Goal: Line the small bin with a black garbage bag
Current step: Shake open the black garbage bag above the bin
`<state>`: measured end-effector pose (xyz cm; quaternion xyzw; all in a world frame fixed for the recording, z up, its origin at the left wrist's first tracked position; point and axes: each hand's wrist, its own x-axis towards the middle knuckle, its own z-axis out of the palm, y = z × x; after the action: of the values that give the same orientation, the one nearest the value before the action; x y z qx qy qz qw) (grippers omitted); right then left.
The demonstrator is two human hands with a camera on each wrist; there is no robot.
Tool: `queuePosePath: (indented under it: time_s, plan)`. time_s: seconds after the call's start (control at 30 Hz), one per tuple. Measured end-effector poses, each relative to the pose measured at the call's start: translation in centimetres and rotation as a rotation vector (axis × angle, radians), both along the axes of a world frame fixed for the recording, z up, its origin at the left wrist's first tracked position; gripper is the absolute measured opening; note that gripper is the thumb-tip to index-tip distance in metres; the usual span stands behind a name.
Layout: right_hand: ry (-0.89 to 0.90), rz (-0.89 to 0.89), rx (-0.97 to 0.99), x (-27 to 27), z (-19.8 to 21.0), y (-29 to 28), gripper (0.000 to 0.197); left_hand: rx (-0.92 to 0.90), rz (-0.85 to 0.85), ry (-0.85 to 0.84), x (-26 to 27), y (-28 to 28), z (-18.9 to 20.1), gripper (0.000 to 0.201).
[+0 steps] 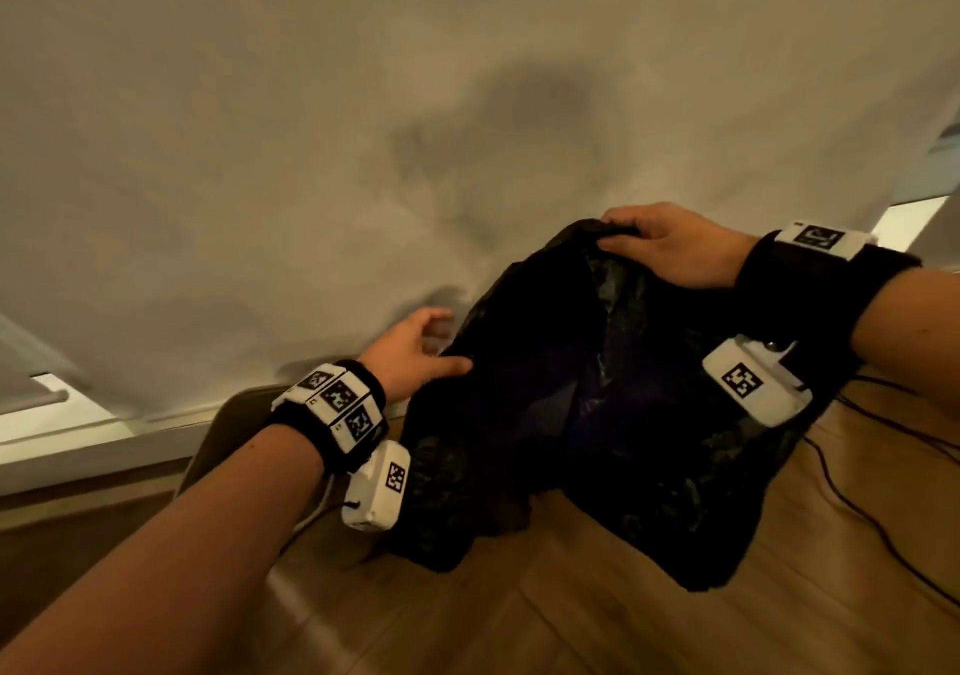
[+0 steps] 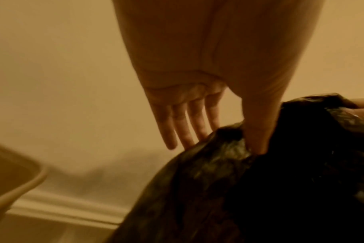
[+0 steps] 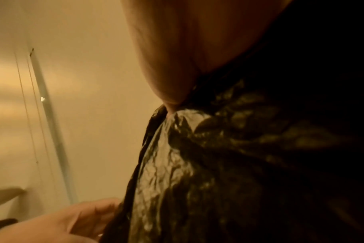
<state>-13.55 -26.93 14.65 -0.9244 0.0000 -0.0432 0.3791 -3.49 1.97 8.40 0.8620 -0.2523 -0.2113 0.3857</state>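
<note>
I hold one black garbage bag (image 1: 545, 414) in front of me, above the wooden floor (image 1: 571, 622) and close to the pale wall (image 1: 311, 128); it hangs crumpled, and its lower end reaches down toward the floor. My right hand (image 1: 670, 245) pinches the top edge of the bag between thumb and fingers; the plastic is bunched there. My left hand (image 1: 410, 357) is at the left side of the bag; the thumb presses into the plastic, and the four fingers (image 2: 183, 129) are straight and spread behind the edge, so this hand is wide. I see one small bin (image 1: 234, 430), beige, on the floor just left of the bag and behind my left wrist; only a part of it shows. Two thin dark cables (image 1: 883, 529) lie on the floor at the right.
</note>
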Motion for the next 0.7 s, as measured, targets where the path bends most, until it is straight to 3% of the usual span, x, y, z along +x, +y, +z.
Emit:
queuePosePath:
  time_s: [0.07,0.13,0.17,0.23,0.3,0.4,0.47,0.57,0.7]
  plan:
    - [0.02,0.064,0.073,-0.1,0.5,0.9,0.019,-0.108,-0.043,-0.074,-0.8,-1.6,2.1,0.092]
    - [0.051,0.135,0.08,0.0,1.1,2.3,0.018,-0.186,-0.113,-0.125,-1.8,-3.6,4.3,0.097]
    - [0.055,0.162,0.081,0.1,1.5,2.9,0.016,-0.189,-0.142,-0.153,-2.1,-4.6,5.1,0.087]
    - [0.058,0.16,0.1,0.0,2.2,3.6,0.004,-0.084,-0.183,-0.278,-2.2,-6.1,6.2,0.044]
    - [0.04,0.102,0.017,-0.7,2.9,3.1,0.022,-0.03,-0.158,-0.374,-1.7,-6.3,6.4,0.015]
    - [0.181,-0.015,-0.29,-3.0,3.8,0.4,0.048,-0.171,-0.024,-0.308,-0.2,-5.1,5.5,0.018]
    - [0.295,-0.079,-0.323,-4.6,3.3,-1.9,0.043,-0.243,0.041,-0.219,0.6,-4.1,4.4,0.022]
    - [0.368,-0.131,-0.03,-6.2,1.8,-4.0,0.02,-0.177,0.129,-0.209,1.7,-2.8,2.3,0.02]
    - [0.329,-0.19,0.465,-5.2,0.6,-2.7,0.028,-0.08,0.273,-0.162,2.8,-2.2,0.3,0.027]
